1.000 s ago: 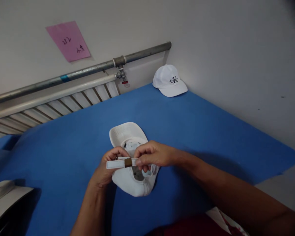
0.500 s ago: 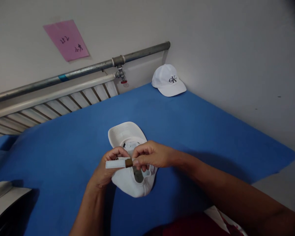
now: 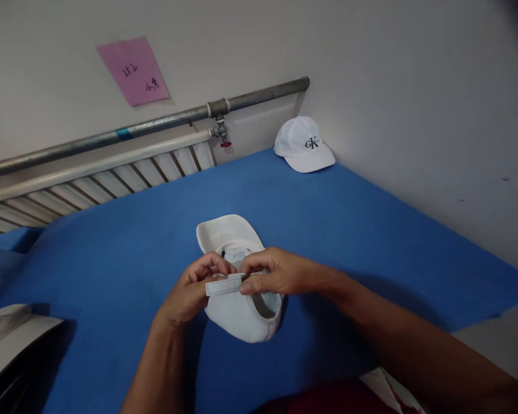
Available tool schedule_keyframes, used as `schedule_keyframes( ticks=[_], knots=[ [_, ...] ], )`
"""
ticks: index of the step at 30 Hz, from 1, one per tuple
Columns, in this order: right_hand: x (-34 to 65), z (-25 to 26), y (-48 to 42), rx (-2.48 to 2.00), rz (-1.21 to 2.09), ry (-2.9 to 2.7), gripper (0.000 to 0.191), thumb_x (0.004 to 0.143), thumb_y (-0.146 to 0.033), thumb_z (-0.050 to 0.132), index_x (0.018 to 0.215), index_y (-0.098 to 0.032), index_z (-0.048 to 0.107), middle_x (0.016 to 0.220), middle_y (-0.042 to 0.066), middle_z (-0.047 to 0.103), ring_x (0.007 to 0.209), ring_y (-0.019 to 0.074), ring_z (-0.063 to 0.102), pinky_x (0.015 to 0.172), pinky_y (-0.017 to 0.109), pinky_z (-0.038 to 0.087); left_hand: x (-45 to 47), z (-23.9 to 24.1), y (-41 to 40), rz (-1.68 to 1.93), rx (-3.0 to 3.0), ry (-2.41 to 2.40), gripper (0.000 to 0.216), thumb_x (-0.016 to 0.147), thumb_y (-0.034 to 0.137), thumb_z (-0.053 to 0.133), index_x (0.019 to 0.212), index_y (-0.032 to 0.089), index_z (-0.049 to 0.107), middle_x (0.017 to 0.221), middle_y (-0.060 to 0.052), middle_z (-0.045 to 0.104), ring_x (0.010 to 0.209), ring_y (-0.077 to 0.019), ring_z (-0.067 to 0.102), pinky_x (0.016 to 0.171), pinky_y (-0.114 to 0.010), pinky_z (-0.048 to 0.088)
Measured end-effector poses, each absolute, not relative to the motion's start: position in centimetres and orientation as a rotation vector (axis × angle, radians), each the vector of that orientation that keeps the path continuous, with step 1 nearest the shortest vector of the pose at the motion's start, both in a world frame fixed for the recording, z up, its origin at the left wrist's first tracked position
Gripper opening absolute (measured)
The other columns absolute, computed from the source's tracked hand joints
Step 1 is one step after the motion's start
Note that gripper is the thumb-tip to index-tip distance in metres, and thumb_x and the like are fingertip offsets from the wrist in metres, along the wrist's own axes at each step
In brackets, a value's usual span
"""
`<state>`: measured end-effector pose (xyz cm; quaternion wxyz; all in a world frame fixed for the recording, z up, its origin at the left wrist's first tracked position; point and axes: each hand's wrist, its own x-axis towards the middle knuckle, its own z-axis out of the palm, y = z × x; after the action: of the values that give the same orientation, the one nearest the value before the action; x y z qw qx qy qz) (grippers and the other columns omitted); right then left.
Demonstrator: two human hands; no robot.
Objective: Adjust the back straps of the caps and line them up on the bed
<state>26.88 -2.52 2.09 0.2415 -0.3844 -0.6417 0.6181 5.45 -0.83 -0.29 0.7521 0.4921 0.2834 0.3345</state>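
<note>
Hands meet over the back opening of the white cap (image 3: 242, 316), which lies upside down on the blue table (image 3: 349, 230) just in front of you, brim pointing away. Your left hand (image 3: 190, 293) and your right hand (image 3: 276, 273) each pinch the white adjuster strap (image 3: 222, 285) between thumb and fingertips. Both are closed on it, with no fingers spread.

As far as it shows, the strap bridges the opening and its free end points left, lying against your left hand, so the strap work looks well along. Whether it is seated in its fastener cannot be told, since your fingertips cover that spot.

The second white cap (image 3: 304, 145) sits upright in the far corner, well apart, with a dark "CK" monogram (image 3: 311, 142) on its front. The pink note (image 3: 133, 70) on the wall carries dark handwriting, too small to read. Inside the near cap a small dark print shows, unreadable.
</note>
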Motion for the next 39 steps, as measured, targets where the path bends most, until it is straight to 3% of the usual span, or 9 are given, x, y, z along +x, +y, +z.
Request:
schedule_keyframes(
  ticks=[3,8,13,29,39],
  knots=[
    [26.9,2.0,-2.5,-0.986,1.767,-1.714,0.025,0.077,-0.036,0.068,0.069,-0.014,0.06,0.058,-0.006,0.049,0.053,0.0048,0.041,0.05,0.019,0.03,4.8,-0.2,-0.7,0.689,1.104,0.566,0.007,0.08,0.024,0.068,0.079,0.017,0.066,0.087,-0.003,0.067,0.078,-0.0135,0.059,0.07,-0.023,0.044],
    [26.9,1.6,-2.5,-0.988,1.762,-1.675,0.025,0.077,-0.037,0.067,0.071,-0.014,0.06,0.055,-0.007,0.046,0.05,0.0044,0.039,0.048,0.019,0.029,3.6,-0.1,-0.4,0.61,1.253,0.461,0.037,0.079,0.051,0.064,0.083,0.015,0.066,0.098,-0.01,0.065,0.089,-0.0223,0.057,0.075,-0.03,0.042],
    [26.5,1.5,-2.6,-0.984,1.743,-1.689,0.022,0.08,-0.036,0.064,0.075,-0.015,0.061,0.057,-0.006,0.048,0.051,0.005,0.04,0.049,0.019,0.03,3.5,-0.6,-0.6,0.616,1.284,0.539,0.015,0.081,0.026,0.068,0.073,0.016,0.059,0.089,-0.003,0.063,0.077,-0.0133,0.053,0.066,-0.025,0.037],
    [25.3,1.1,-3.2,-1.011,1.738,-1.566,0.031,0.079,-0.041,0.063,0.066,-0.016,0.052,0.056,-0.005,0.048,0.051,0.0062,0.04,0.049,0.02,0.032,3.5,-1.2,-0.3,0.673,1.232,0.582,0.019,0.079,0.025,0.069,0.07,0.015,0.055,0.083,-0.004,0.067,0.068,-0.0132,0.055,0.06,-0.025,0.036],
    [24.4,0.6,-3.8,-1.067,1.62,-1.521,0.028,0.08,-0.036,0.058,0.061,-0.016,0.05,0.054,-0.004,0.047,0.05,0.0066,0.04,0.047,0.02,0.031,3.2,-0.4,-0.5,0.62,1.297,0.611,0.022,0.075,0.025,0.072,0.064,0.014,0.057,0.086,-0.006,0.066,0.072,-0.0146,0.055,0.062,-0.026,0.039]
  ],
)
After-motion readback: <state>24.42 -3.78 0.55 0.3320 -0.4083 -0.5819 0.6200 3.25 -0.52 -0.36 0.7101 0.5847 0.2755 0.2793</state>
